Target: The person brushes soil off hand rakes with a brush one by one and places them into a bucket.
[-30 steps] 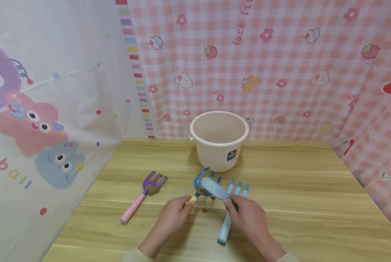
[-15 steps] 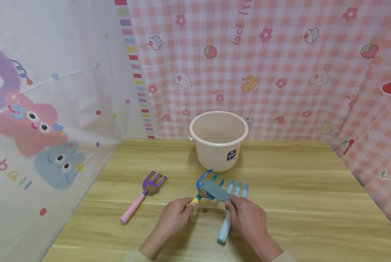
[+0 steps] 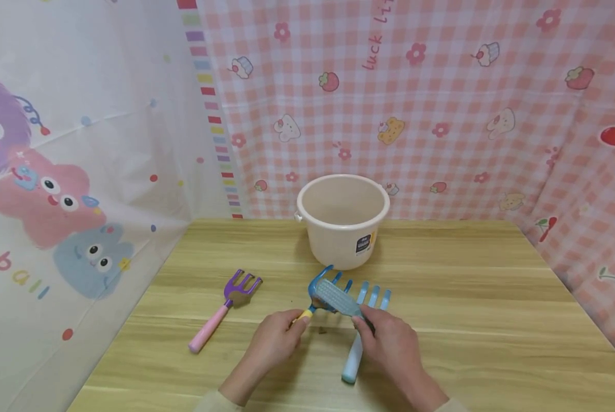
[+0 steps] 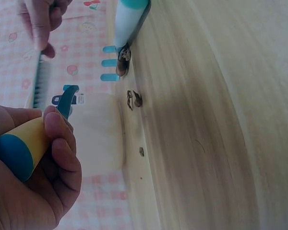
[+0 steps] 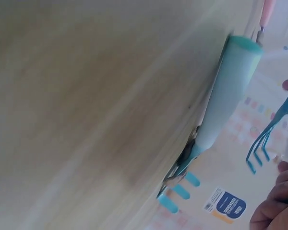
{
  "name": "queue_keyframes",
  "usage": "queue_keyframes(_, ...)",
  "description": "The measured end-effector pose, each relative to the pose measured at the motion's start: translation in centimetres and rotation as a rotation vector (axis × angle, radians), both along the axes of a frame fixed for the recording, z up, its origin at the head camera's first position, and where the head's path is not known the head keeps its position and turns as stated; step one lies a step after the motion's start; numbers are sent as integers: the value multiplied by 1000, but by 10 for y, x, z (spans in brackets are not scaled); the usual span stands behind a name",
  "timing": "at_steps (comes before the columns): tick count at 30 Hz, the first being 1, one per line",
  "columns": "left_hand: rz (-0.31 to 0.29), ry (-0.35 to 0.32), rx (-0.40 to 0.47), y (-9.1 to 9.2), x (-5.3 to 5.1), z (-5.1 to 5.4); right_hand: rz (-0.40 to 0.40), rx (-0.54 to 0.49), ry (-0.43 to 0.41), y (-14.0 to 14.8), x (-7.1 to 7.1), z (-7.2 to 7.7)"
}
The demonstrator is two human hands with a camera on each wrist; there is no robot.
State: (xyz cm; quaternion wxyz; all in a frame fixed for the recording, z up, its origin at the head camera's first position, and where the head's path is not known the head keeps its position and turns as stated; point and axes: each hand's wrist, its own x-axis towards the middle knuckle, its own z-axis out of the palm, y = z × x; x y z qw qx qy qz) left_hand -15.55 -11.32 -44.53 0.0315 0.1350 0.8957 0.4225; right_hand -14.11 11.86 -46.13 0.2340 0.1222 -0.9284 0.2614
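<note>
In the head view my left hand [image 3: 272, 342] grips the yellow handle of a small blue garden hand rake [image 3: 314, 284], raised off the table with its tines pointing away. Brown dirt shows on the rake's head. My right hand [image 3: 394, 344] holds a grey-blue brush [image 3: 336, 298] by its handle, fingers curled round it. The brush head lies across the rake's head, bristled face showing. In the left wrist view the brush's bristles [image 4: 42, 84] stand close to the rake. A light-blue hand rake [image 3: 355, 357] lies on the table beneath my right hand, partly covered.
A cream bucket [image 3: 338, 246] stands behind the tools. To the left lies a purple hand rake [image 3: 232, 286] with a pink handle, dirt at its head. Crumbs of dirt [image 4: 138, 99] lie on the wooden table [image 3: 472, 309]. Patterned cloths [image 3: 441, 91] hang behind and beside it.
The brush showed its smooth side half a second ago and its bristled side now. The blue rake has shifted slightly right since a second ago. Both hands keep their holds.
</note>
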Motion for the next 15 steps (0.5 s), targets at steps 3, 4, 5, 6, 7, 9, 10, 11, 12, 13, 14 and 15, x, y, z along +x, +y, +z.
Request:
queue_keyframes(3,-8,-1,1,0,-1,1,46,20,52,-3,2,-2)
queue_keyframes(4,-9,-1,-1,1,-1,1,49,30,59,-4,2,-4)
queue_keyframes(5,-10,2,-2,1,-1,1,48,38,57,-4,2,-5)
queue_keyframes(6,-10,3,-4,1,-1,0,45,46,51,-4,2,-6)
queue_keyframes(7,-9,4,-7,1,-1,0,35,50,39,-4,1,-7)
queue_keyframes(9,-8,6,-8,1,-1,-1,12,48,10,-4,0,-8)
queue_keyframes(10,-7,8,-10,1,0,-1,-3,44,-7,-3,0,-8)
queue_keyframes(11,-6,11,-12,2,0,-1,-18,43,-24,-3,-1,-8)
queue_keyframes(12,-5,14,-16,2,0,-1,-31,41,-42,-2,-2,-8)
queue_keyframes(13,-5,16,-16,2,1,-1,-46,41,-57,-2,-2,-8)
queue_keyframes(14,-5,19,-18,2,1,-1,-57,42,-71,-1,-2,-8)
queue_keyframes(15,-6,22,-20,2,2,-1,-68,44,-82,-1,-3,-7)
